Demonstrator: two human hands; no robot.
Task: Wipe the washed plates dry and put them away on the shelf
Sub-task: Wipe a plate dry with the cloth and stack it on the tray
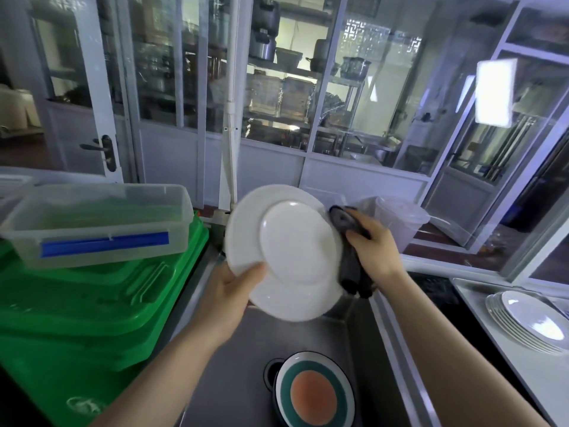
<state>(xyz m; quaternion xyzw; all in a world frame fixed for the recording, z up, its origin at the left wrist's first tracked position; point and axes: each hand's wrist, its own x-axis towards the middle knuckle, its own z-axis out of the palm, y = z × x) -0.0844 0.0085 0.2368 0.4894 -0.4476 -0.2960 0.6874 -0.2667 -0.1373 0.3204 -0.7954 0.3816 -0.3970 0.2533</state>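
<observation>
I hold the white plate (284,252) tilted above the sink (234,359), underside toward me, my left hand (229,291) pinching its lower-left rim between thumb and fingers. My right hand (371,241) grips the dark cloth (351,263) against the plate's right edge. Risk: the single rim pinch is likely wet; cloth pressure from the right could pivot the plate out of it. A drop would probably strike the coloured plate (314,392) lying in the sink below. The stack of white plates (529,322) sits well apart on the right counter.
</observation>
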